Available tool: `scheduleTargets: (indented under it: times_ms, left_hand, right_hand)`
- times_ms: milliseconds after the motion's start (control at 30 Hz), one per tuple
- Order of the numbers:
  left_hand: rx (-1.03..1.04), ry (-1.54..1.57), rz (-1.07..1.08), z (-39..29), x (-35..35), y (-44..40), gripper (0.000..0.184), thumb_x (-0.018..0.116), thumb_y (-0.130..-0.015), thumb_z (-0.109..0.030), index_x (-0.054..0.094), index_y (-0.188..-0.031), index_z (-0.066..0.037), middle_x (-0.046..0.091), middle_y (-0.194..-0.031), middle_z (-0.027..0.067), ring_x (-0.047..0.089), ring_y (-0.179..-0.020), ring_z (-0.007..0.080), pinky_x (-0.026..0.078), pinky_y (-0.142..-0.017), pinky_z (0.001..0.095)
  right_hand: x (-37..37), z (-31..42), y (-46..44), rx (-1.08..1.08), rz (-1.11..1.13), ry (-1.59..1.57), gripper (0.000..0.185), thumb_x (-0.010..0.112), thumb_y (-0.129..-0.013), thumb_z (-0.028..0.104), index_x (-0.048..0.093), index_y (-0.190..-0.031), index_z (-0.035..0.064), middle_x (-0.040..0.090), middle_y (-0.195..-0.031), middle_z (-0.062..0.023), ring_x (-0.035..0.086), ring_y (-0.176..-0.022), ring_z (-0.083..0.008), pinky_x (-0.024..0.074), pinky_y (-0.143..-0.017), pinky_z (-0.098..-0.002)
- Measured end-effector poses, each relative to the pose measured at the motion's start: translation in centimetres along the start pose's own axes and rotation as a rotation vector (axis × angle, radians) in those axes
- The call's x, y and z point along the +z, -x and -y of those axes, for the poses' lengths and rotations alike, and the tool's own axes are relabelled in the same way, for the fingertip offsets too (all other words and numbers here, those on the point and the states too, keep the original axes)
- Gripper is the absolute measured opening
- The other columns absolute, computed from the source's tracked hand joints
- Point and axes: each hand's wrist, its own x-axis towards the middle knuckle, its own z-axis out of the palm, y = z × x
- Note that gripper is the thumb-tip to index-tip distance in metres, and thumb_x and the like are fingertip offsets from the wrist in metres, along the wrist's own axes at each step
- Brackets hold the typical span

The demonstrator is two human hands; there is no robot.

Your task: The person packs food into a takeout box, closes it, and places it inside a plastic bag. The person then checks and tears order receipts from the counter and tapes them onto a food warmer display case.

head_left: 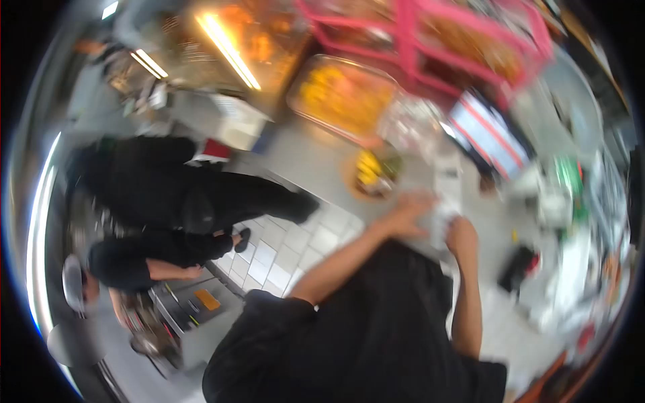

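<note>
Left hand (411, 213) is held with fingers spread, apart from the curled right hand (462, 235); between them, a white paper strip (441, 223) is seen at the counter (321, 171), whether gripped cannot be told.

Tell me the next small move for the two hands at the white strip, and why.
I'd probably settle the left hand against the white strip to steady it: the right hand is curled at the end nearer the body, while blur hides whether the left fingers grip it.
</note>
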Motion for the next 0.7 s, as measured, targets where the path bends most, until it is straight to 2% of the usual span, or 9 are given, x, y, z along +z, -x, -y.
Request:
scheduleTargets:
  times_ms: [33,100,167,367,433,500,533,633,700]
  left_hand:
    - [0.088,0.075,-0.061,0.3,-0.1,0.1,0.094,0.076,-0.071,-0.037,0.031,-0.150,-0.013,0.034,-0.152,0.0137,0.026,-0.142,0.0351,0.018,-0.114,0.0522]
    - [0.220,0.215,-0.156,-0.4,-1.9,0.8,0.050,0.065,-0.089,-0.028,0.052,-0.133,-0.007,0.046,-0.143,0.0142,0.042,-0.132,0.0318,0.033,-0.110,0.0432]
    - [0.229,0.474,-0.128,-1.0,-4.5,2.0,0.022,0.062,-0.092,-0.024,0.062,-0.099,-0.002,0.060,-0.118,0.0138,0.058,-0.107,0.0271,0.045,-0.093,0.0388]
    - [0.017,0.640,-0.144,1.6,-8.3,9.0,0.020,0.051,-0.094,-0.017,0.062,-0.100,-0.002,0.064,-0.095,0.0119,0.061,-0.088,0.0241,0.049,-0.082,0.0370]
    - [-0.188,0.405,-0.112,3.5,-8.5,11.3,0.030,0.055,-0.083,-0.017,0.062,-0.108,-0.002,0.064,-0.095,0.0151,0.063,-0.089,0.0264,0.050,-0.080,0.0385]
    - [-0.398,0.491,0.015,2.5,-12.4,12.5,0.033,0.060,-0.090,-0.022,0.060,-0.115,-0.002,0.065,-0.102,0.0120,0.063,-0.091,0.0206,0.051,-0.084,0.0343]
    - [-0.456,0.534,-0.142,2.2,-12.7,12.7,0.030,0.060,-0.091,-0.021,0.060,-0.113,-0.001,0.066,-0.100,0.0116,0.064,-0.090,0.0198,0.051,-0.083,0.0339]
    - [-0.516,0.800,-0.461,3.7,-12.8,12.8,0.023,0.056,-0.098,-0.019,0.060,-0.111,0.000,0.067,-0.100,0.0104,0.064,-0.093,0.0163,0.051,-0.083,0.0314]
    - [-0.493,0.905,-0.533,5.3,-13.4,12.4,0.021,0.055,-0.098,-0.018,0.060,-0.108,0.000,0.067,-0.101,0.0100,0.064,-0.094,0.0157,0.051,-0.084,0.0306]
  right_hand:
    - [1.2,-1.4,-0.3,-0.073,-0.333,-0.095,0.017,0.058,-0.080,0.010,0.063,-0.093,0.0000,0.065,-0.091,-0.0232,0.062,-0.088,-0.0416,0.0487,-0.076,-0.0490]
    - [-1.9,-0.3,-0.5,-0.178,-0.237,-0.252,0.011,0.062,-0.080,0.008,0.061,-0.086,-0.0010,0.063,-0.085,-0.0198,0.062,-0.077,-0.0345,0.0485,-0.070,-0.0420]
    - [-2.9,2.5,-0.6,-0.122,-0.136,-0.318,0.011,0.064,-0.083,0.010,0.063,-0.085,-0.0004,0.063,-0.081,-0.0177,0.062,-0.074,-0.0296,0.0487,-0.068,-0.0385]
    - [-0.4,5.6,-5.4,-0.335,-0.127,-0.224,0.029,0.057,-0.093,0.025,0.066,-0.084,-0.0015,0.064,-0.076,-0.0161,0.062,-0.075,-0.0285,0.0481,-0.073,-0.0389]
    - [-1.6,9.7,-7.0,-0.196,-0.189,-0.425,0.035,0.053,-0.097,0.029,0.069,-0.098,-0.0016,0.069,-0.088,-0.0153,0.065,-0.084,-0.0237,0.0481,-0.076,-0.0369]
    - [-2.6,13.5,-8.8,-0.145,-0.148,-0.809,0.035,0.048,-0.101,0.027,0.063,-0.119,0.0012,0.067,-0.114,-0.0102,0.061,-0.106,-0.0195,0.0467,-0.092,-0.0325]
    - [-2.0,15.2,-9.4,-0.175,-0.181,-1.029,0.034,0.047,-0.102,0.028,0.063,-0.119,0.0025,0.067,-0.109,-0.0078,0.061,-0.104,-0.0177,0.0484,-0.089,-0.0307]
    - [-0.9,16.0,-8.9,-0.265,-0.136,-0.891,0.034,0.048,-0.102,0.028,0.064,-0.116,0.0016,0.068,-0.107,-0.0090,0.063,-0.100,-0.0184,0.0482,-0.091,-0.0299]
    - [-1.1,15.9,-7.6,-0.128,0.103,-0.901,0.032,0.050,-0.100,0.026,0.066,-0.112,0.0008,0.070,-0.096,-0.0083,0.064,-0.090,-0.0158,0.0487,-0.085,-0.0285]
